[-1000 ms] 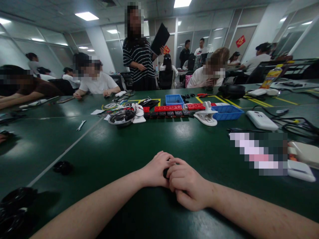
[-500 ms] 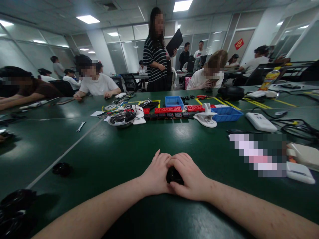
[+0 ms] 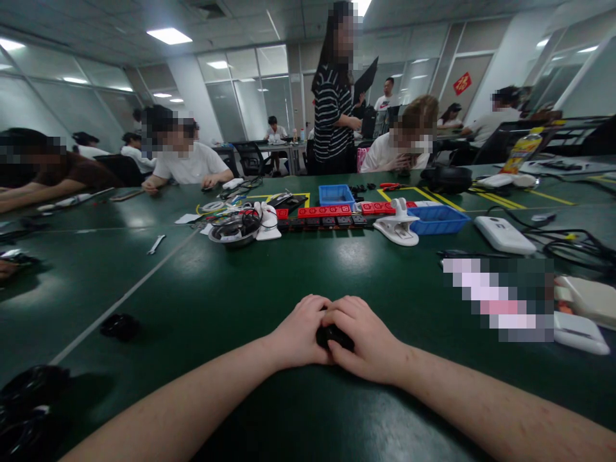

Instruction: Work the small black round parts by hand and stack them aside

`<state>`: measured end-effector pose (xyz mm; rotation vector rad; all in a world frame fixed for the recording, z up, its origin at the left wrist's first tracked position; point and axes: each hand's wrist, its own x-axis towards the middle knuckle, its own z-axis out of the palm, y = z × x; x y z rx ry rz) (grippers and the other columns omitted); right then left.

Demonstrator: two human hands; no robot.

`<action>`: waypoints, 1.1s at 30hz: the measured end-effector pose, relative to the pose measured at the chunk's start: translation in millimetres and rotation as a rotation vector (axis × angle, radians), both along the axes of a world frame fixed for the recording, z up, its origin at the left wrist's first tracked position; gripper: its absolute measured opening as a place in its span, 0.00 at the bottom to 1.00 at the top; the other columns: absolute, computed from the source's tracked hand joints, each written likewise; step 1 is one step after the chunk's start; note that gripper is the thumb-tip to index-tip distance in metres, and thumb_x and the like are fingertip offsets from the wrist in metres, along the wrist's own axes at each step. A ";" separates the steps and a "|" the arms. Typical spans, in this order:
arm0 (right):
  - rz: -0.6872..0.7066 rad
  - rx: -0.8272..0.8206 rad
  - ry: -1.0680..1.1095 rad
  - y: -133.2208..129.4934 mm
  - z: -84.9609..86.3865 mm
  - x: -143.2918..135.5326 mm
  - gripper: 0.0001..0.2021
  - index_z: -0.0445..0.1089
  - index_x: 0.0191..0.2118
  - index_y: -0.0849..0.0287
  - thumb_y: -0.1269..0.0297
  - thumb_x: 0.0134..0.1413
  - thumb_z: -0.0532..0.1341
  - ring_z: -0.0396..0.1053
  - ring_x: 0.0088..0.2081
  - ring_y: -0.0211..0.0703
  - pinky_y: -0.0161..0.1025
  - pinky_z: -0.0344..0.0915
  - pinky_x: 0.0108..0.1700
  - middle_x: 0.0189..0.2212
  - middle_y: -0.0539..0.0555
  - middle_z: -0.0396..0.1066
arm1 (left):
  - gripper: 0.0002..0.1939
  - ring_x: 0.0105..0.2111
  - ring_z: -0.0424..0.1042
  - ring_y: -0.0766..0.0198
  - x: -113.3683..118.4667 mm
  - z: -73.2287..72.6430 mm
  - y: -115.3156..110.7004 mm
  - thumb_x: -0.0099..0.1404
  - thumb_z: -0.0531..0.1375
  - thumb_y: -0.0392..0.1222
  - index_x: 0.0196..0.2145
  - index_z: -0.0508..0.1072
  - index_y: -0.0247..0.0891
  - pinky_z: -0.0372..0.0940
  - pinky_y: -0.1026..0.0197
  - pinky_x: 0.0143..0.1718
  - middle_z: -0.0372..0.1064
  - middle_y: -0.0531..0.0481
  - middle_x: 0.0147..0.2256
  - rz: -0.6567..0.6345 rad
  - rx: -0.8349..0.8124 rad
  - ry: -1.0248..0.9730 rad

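A dark, glossy black object (image 3: pixel 335 336) sits between my two hands, low over the green table (image 3: pixel 269 282) or on it. My left hand (image 3: pixel 302 330) curls round its left side, and my right hand (image 3: pixel 364 337) wraps over its top and right side. The fingertips of both hands meet above it, so much of its shape is hidden. To the left lies a small black part (image 3: pixel 120 326), and more black parts (image 3: pixel 33 388) are heaped at the lower left edge.
Across the middle stand a metal bowl (image 3: pixel 234 232), red socket blocks (image 3: pixel 325 211), a white clamp (image 3: pixel 399 226) and a blue tray (image 3: pixel 440 220). A wrench (image 3: pixel 156 244) lies left; white devices (image 3: pixel 504 235) and cables lie right. People sit around the table.
The black object has tilted and shows lower between my hands. My left fingers have drawn in closer. The standing person in stripes has moved right.
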<state>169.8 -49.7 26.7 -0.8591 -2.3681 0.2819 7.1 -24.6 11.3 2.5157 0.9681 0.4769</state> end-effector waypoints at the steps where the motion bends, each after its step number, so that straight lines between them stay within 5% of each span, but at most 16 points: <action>1: 0.041 0.013 0.025 -0.3 0.3 0.2 0.10 0.63 0.34 0.61 0.71 0.41 0.52 0.60 0.37 0.44 0.44 0.57 0.40 0.32 0.55 0.65 | 0.21 0.42 0.60 0.57 -0.8 -0.6 1.1 0.43 0.64 0.43 0.36 0.67 0.37 0.57 0.53 0.49 0.61 0.48 0.40 -0.016 -0.001 -0.011; 9: 0.293 0.044 0.095 -6.1 0.5 -3.4 0.07 0.61 0.22 0.58 0.73 0.38 0.48 0.63 0.31 0.39 0.44 0.55 0.48 0.23 0.51 0.65 | 0.27 0.43 0.60 0.55 -3.2 -3.8 6.2 0.40 0.66 0.47 0.39 0.67 0.37 0.56 0.54 0.48 0.60 0.48 0.41 -0.078 0.029 -0.002; 13: 0.323 0.064 0.094 -9.7 2.1 -3.9 0.08 0.63 0.24 0.58 0.72 0.39 0.48 0.64 0.34 0.39 0.45 0.52 0.51 0.23 0.51 0.66 | 0.28 0.44 0.59 0.54 -2.9 -1.8 5.3 0.41 0.66 0.50 0.40 0.68 0.38 0.55 0.52 0.50 0.60 0.47 0.42 -0.090 0.026 0.038; 20: 0.086 0.066 0.058 -9.0 5.8 -1.9 0.14 0.62 0.41 0.60 0.63 0.46 0.54 0.61 0.43 0.48 0.51 0.51 0.51 0.39 0.57 0.66 | 0.37 0.53 0.53 0.52 -3.6 -3.3 2.2 0.47 0.62 0.51 0.53 0.56 0.38 0.40 0.43 0.58 0.55 0.43 0.51 -0.069 0.022 0.092; 26: -0.096 0.044 0.074 -2.7 -3.4 -2.0 0.23 0.59 0.44 0.64 0.53 0.45 0.58 0.59 0.41 0.50 0.50 0.56 0.45 0.39 0.60 0.63 | 0.37 0.51 0.56 0.51 -0.7 2.8 -3.3 0.45 0.62 0.54 0.50 0.57 0.36 0.37 0.41 0.58 0.58 0.42 0.48 0.019 0.023 0.078; 33: -0.220 -0.055 -0.059 -3.8 -4.3 -5.0 0.16 0.61 0.37 0.63 0.54 0.49 0.57 0.59 0.36 0.48 0.49 0.57 0.41 0.34 0.57 0.62 | 0.35 0.45 0.60 0.53 4.8 3.3 -9.4 0.43 0.63 0.56 0.47 0.61 0.39 0.38 0.40 0.57 0.62 0.47 0.41 0.098 0.025 0.060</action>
